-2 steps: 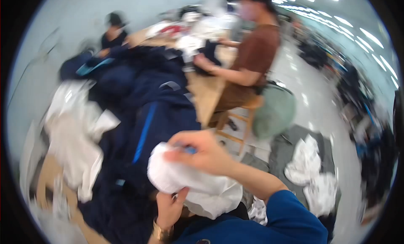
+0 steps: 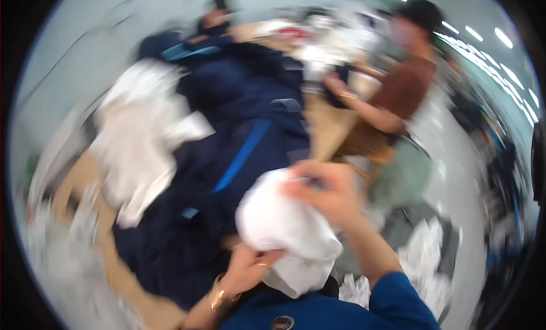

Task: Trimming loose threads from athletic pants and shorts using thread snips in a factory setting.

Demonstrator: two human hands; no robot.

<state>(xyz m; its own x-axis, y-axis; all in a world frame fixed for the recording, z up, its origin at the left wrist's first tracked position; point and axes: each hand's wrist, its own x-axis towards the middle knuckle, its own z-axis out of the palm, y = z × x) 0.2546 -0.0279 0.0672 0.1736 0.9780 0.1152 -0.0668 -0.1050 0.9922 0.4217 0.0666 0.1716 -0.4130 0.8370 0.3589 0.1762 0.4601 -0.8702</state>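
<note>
A white cloth piece (image 2: 290, 233), bunched and rounded at its upper end, is held up in front of my body. My left hand (image 2: 250, 267), with a gold bracelet at its wrist, pinches its lower left side between thumb and fingers. Over its upper right part is my right hand (image 2: 335, 193), closed round a small blue tool (image 2: 316, 183) whose kind is blurred. The right fingertips are at the cloth; whether they also grip it I cannot tell. Beyond lies a heap of navy garments (image 2: 227, 136), one with a bright blue stripe (image 2: 243, 156).
White garments (image 2: 136, 136) lie left of the navy heap on a wooden table (image 2: 108, 256). A co-worker in brown (image 2: 406, 94) handles dark cloth at the right side; another person (image 2: 216, 20) is at the far end. White cloth (image 2: 424, 247) rests on grey sheeting at lower right.
The view has swung left, so the table, heap and co-workers sit farther right in the picture. Both hands stay at the white cloth, which hangs a little more upright.
</note>
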